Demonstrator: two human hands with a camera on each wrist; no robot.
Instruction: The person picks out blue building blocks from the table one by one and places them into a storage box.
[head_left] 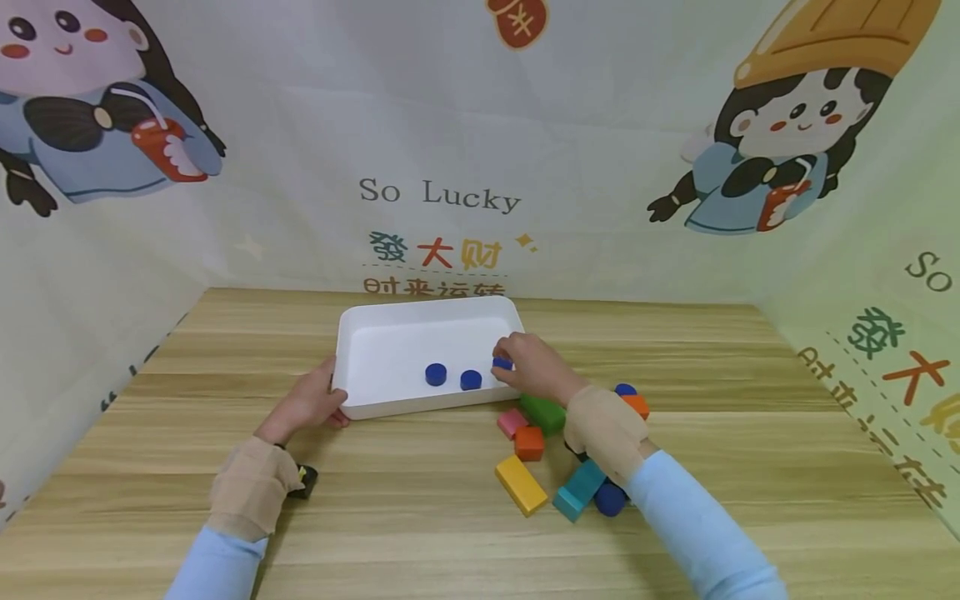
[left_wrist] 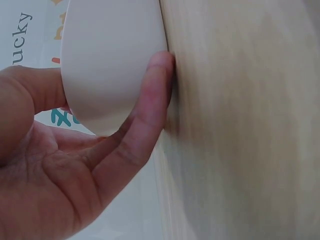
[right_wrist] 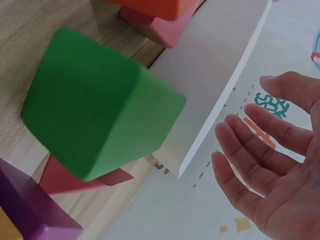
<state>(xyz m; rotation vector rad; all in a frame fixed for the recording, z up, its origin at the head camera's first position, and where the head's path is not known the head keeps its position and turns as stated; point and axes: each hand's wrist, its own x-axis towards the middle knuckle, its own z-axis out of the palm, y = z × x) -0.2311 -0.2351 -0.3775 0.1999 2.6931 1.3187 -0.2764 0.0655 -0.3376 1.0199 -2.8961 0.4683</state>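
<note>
A shallow white tray [head_left: 420, 333] sits at the back of the table with two blue discs [head_left: 436, 374] plainly visible inside. My left hand [head_left: 306, 402] grips the tray's left end; in the left wrist view the thumb goes over the rim and the fingers press the outer wall [left_wrist: 112, 60] near its bottom edge. Over the tray's right end is my right hand [head_left: 536, 367], its fingers just above a third blue disc [head_left: 502, 364]. In the right wrist view these fingers are spread and loosely bent, with nothing seen between them.
Right of and in front of the tray lie loose blocks: green [head_left: 543, 413], pink [head_left: 512, 422], red-orange [head_left: 529, 443], yellow [head_left: 521, 485], teal [head_left: 580, 490] and blue [head_left: 610, 500]. A purple block [right_wrist: 37, 210] shows in the right wrist view. Printed cloth [head_left: 600, 250] hangs behind.
</note>
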